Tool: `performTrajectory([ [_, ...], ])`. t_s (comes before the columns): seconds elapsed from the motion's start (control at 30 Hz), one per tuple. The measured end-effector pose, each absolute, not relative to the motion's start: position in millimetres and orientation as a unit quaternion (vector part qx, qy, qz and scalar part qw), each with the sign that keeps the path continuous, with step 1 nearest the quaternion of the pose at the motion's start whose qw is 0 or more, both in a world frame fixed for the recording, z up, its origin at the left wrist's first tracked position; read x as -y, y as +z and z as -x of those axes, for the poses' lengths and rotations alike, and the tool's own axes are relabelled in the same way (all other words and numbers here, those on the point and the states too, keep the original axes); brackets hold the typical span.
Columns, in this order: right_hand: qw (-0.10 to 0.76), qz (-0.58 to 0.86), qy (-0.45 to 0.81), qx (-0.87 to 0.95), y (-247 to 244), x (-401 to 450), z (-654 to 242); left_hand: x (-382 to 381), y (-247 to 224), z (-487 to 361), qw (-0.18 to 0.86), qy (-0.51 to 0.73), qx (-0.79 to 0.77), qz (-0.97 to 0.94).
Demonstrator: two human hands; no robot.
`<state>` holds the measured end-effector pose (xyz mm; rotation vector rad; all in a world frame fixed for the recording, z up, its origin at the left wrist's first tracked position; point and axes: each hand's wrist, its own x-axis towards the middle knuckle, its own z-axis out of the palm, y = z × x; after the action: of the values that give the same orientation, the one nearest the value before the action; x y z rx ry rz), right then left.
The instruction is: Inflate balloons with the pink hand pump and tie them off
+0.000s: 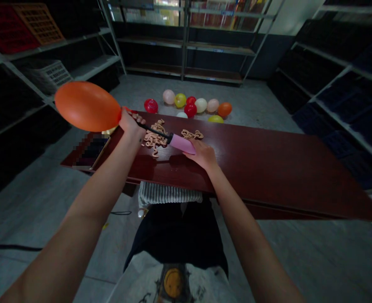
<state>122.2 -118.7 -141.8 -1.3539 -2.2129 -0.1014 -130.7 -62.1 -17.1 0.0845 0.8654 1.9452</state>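
A dark red table (261, 164) crosses in front of the person, its glossy top running well past the right hand (203, 153). Its far edge lies just beyond both hands, with grey floor (261, 113) past it. Metal shelves (186, 46) stand ahead, and more shelves (331, 84) line both sides, leaving a wide aisle. Beyond the far edge, ahead of the hands, loose balloons (190, 110) sit in a cluster on the floor, red, yellow, cream and orange.

The left hand (130, 125) is closed in a grip around the neck of an orange balloon (87, 106), pinching it onto the black nozzle of a pump (182, 144). The right hand lies flat with fingers extended, pressing on the pump's pink barrel. The balloon is full and oval, reaching out left of the left hand, above the table's corner. Tangled tan loops (154, 139) lie on the table between the hands, just under the pump.
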Motion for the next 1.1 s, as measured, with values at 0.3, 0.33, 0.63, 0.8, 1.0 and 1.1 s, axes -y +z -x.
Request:
performTrajectory([
  [0.3, 0.335, 0.488, -0.026, 0.805, -143, 115, -125, 47, 14, 151, 0.457, 0.816, -0.338, -0.109],
  [0.33, 0.348, 0.498, -0.035, 0.793, -143, 114, -126, 43, 14, 145, 0.454, 0.817, -0.336, -0.117],
  [0.63, 0.383, 0.555, -0.046, 0.737, -145, 111, -130, 14, -9, 79, 0.48, 0.8, -0.332, -0.142],
  [0.8, 0.39, 0.561, -0.042, 0.729, -147, 109, -130, 24, -36, 28, 0.514, 0.777, -0.327, -0.157],
  [1.0, 0.382, 0.566, -0.043, 0.729, -147, 109, -132, 35, -48, 11, 0.527, 0.773, -0.318, -0.153],
  [1.1, 0.363, 0.551, -0.038, 0.75, -147, 111, -130, 39, -45, 24, 0.522, 0.776, -0.327, -0.134],
])
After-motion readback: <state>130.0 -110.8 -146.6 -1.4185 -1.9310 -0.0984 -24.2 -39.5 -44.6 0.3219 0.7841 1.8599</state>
